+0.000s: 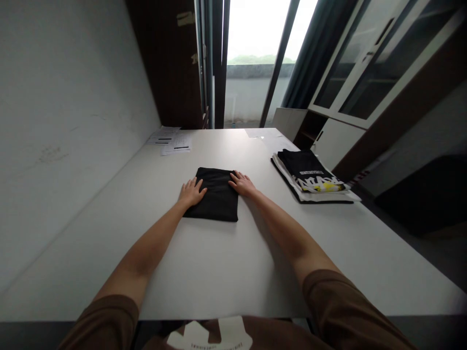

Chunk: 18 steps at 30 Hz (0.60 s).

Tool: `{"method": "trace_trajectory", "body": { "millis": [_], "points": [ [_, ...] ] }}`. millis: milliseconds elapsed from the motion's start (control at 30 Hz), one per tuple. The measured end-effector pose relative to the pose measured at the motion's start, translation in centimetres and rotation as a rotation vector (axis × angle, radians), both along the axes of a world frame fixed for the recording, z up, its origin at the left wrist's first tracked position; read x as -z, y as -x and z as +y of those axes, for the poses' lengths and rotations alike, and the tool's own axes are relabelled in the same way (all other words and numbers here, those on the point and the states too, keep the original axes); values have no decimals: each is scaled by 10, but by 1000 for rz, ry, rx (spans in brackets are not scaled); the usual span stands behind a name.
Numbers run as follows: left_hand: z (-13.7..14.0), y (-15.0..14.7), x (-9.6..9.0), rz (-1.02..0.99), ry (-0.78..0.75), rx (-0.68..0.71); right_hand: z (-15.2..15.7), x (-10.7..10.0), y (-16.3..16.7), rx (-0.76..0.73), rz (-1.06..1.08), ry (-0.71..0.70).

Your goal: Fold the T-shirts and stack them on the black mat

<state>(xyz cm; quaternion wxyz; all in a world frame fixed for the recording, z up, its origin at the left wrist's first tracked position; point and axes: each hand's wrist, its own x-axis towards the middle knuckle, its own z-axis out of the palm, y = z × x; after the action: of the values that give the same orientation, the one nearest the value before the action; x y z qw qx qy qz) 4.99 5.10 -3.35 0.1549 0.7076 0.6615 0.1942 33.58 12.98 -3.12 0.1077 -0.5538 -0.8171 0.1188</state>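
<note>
A black garment [217, 197], folded into a flat rectangle, lies on the white table [226, 272] in front of me. My left hand [192, 192] rests on its left edge, fingers spread and lying flat. On its upper right edge lies my right hand [242, 183], its fingers stretched out over the cloth. Neither hand grips anything. The garment's kind cannot be made out from its folded shape.
Toward the right edge of the table sits a stack of folded clothes [310, 180], black and white, with a printed black one on top. Papers [175, 143] lie at the far left by the wall [73, 121]. White cabinets [350, 82] stand beyond the table's right side.
</note>
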Motion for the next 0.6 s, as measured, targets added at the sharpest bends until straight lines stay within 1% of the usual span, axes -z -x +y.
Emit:
{"method": "trace_trajectory", "body": {
  "millis": [100,167,233,300,367,400,433,600],
  "points": [
    [5,7,5,55,-18,-38,-13,-7,6,66,19,-9],
    [4,5,8,77,-41,-53,-27,-11,19,43,29,-44],
    [3,2,10,97,-57,-65,-43,-13,36,-77,44,-84],
    [4,1,10,108,-54,-65,-56,-13,49,-282,47,-77],
    [7,3,10,106,-40,-64,-65,-11,54,-443,32,-52],
    [9,5,10,104,-34,-64,-67,-10,53,-481,18,-44],
    [10,7,10,103,-30,-63,-67,-8,51,-485,5,-44],
    [7,16,11,85,-27,-30,-61,-4,28,-400,-25,-48]
  ]
}}
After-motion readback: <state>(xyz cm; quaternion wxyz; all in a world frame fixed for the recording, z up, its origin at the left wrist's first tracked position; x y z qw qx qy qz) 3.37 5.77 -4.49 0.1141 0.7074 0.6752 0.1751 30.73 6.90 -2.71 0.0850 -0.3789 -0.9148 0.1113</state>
